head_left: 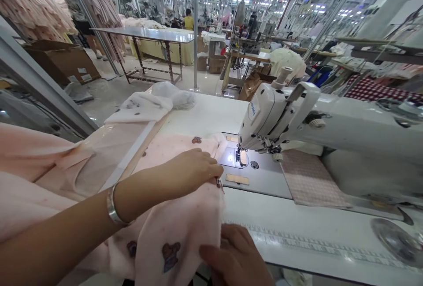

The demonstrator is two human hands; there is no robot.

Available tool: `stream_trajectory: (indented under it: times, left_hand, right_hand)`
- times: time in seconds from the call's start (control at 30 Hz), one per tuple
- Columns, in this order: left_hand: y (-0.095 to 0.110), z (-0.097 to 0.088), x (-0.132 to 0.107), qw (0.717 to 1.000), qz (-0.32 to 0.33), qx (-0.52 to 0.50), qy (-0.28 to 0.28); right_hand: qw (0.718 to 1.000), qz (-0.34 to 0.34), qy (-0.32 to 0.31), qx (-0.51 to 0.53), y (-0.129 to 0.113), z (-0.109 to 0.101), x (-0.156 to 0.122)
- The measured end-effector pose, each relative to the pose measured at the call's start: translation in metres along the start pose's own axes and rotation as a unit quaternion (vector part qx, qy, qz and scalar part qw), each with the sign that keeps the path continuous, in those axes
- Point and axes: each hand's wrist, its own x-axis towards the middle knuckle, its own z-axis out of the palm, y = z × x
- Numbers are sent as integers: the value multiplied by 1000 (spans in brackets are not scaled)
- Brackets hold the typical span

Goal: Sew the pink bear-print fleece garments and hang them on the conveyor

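Pale pink fabric [185, 211] with printed brown bear figures lies across the sewing table and hangs over its front edge. My left hand [193, 169], with a silver bangle [114, 206] at the wrist, is closed on the fabric's edge just left of the needle area. A small dark-and-shiny item [218, 183] shows under its fingertips, too small to name. Lower down, my right hand [236, 255] pinches the same edge between thumb and fingers. The white sewing machine [264, 118] stands to the right, its lamp lighting the presser foot [238, 157]; the fabric lies beside the foot.
Checked cloth [310, 178] lies under the machine arm. A ruler strip [297, 242] runs along the table front. More pink fabric [33, 162] spreads left, near a metal post [46, 74]. Behind are a long table [148, 34], cardboard boxes [62, 61] and a distant person [188, 20].
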Motion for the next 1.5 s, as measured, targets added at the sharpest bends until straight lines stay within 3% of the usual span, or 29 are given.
stream_trajectory:
  times: [0.07,0.13,0.3,0.43,0.57,0.77,0.87,1.0,1.2,1.5]
  left_hand:
    - [-4,9,3,999,-6,44,15]
    - [-8,19,8,996,-9,78,30]
    - [-20,31,16,987,3,149,65]
    - [-32,18,12,985,63,146,68]
    - [-46,1,12,975,122,186,24]
    - [-58,-9,26,957,76,278,27]
    - [-50,-2,28,969,45,241,32]
    - [-32,8,26,993,11,114,40]
    - [-24,7,28,999,-17,18,-48]
    - [-28,35,29,998,-37,33,24]
  right_hand:
    - [996,-53,-57,-49,12,-6,14]
    - [990,-43,-112,-71,21,-15,23]
    - [991,14,-116,-57,30,-18,20]
    - [996,-14,-66,-54,32,-12,3]
    - [996,-32,-39,-78,32,-9,-7]
    - [989,-50,-89,-108,35,-17,-2]
    - [985,-66,-109,-119,35,-24,10]
    - [986,-64,-112,-106,38,-26,21]
    - [988,-51,-123,-84,43,-23,22]
    - [988,-54,-100,-105,41,-20,18]
